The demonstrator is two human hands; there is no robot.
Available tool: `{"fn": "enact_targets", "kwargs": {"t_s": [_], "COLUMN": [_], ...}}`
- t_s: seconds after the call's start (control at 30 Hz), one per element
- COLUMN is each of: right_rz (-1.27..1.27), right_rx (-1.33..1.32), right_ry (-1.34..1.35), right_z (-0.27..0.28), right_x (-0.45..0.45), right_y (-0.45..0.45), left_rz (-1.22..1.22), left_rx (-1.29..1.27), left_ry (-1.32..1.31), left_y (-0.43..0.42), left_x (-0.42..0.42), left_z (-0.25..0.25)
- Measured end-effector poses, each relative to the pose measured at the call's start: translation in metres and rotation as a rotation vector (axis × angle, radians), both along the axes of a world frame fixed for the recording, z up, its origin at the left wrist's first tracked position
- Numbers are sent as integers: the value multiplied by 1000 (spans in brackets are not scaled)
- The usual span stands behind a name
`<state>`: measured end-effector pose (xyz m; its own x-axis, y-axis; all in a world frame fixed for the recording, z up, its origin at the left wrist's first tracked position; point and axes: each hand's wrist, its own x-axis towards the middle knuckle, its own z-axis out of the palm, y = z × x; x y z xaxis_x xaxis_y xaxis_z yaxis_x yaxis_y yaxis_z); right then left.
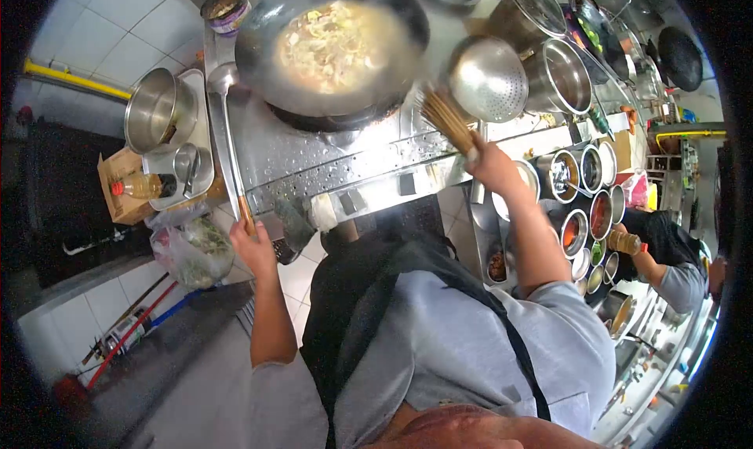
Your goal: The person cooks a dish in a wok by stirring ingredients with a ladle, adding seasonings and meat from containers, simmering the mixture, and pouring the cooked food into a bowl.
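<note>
My left hand (256,247) grips the wooden handle end of a long metal ladle (229,139), whose bowl points away beside the wok. In my right hand (497,169) is a bamboo wok brush (445,118), bristles toward the wok. Steam rises from the dark wok (259,53), which holds chopped pale food (329,45) in liquid. A perforated metal strainer (490,80) lies just beyond the brush, on the right. Wet steel worktop (274,151) stretches between the ladle and the brush.
Metal pots (561,76) crowd the right back. Several round containers of ingredients (574,229) stand right of me. A co-worker's arm (651,269) holds a bottle there. At left are a steel pot (151,108), an oil bottle (140,185) and a plastic bag (192,253).
</note>
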<state>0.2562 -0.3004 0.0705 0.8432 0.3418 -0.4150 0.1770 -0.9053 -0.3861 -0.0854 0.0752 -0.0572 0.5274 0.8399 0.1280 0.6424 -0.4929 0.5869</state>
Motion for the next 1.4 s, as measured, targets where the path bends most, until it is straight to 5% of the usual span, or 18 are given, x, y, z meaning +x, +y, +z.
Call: {"fn": "enact_targets", "kwargs": {"t_s": [0.13, 0.27, 0.37, 0.47, 0.6, 0.63, 0.73, 0.77, 0.83, 0.87, 0.93, 1.13, 1.23, 1.3, 1.4], "right_rz": [-134, -214, -166, -28, 90, 220, 217, 358, 340, 306, -69, -395, -346, -52, 7], "right_rx": [-90, -75, 26, 199, 479, 545, 865, 894, 983, 1017, 1140, 879, 395, 29, -143], "right_ry": [-85, -121, -348, -438, -119, -85, 652, 592, 665, 629, 773, 190, -59, -267, -356], "right_z": [-106, -119, -63, -28, -5, -3, 21, 26, 40, 41, 57, 82, 84, 29, -25], "right_x": [-49, -62, -79, -98, -147, -156, -173, -174, -172, -170, -164, -31, 104, 229, 330], "right_y": [16, 21, 41, 61, 111, 128, 189, 202, 213, 211, 183, 84, 60, 46, 64], "left_rz": [81, 9, 136, 142, 127, 19, -302, -349, -1135, -1156, -1249, -519, -351, -71, 47], "left_rx": [120, -108, -213, -327, -731, -804, -1063, -1083, -950, -959, -829, -623, -564, -659, -613], "left_ry": [175, 454, 188, -1, -192, -305, -438, -428, -230, -226, 267, 191, 242, 191, 413], "left_y": [39, 64, 84, 88, 72, 60, 12, -1, -19, -19, -14, 5, 3, -19, -73], "left_x": [13, 23, 15, 7, -13, -12, 18, 34, 58, 61, 62, -23, -94, -144, -188], "left_z": [-12, -11, -23, 24, 68, 81, 132, 147, 169, 170, 169, 87, 36, 2, 28]}}
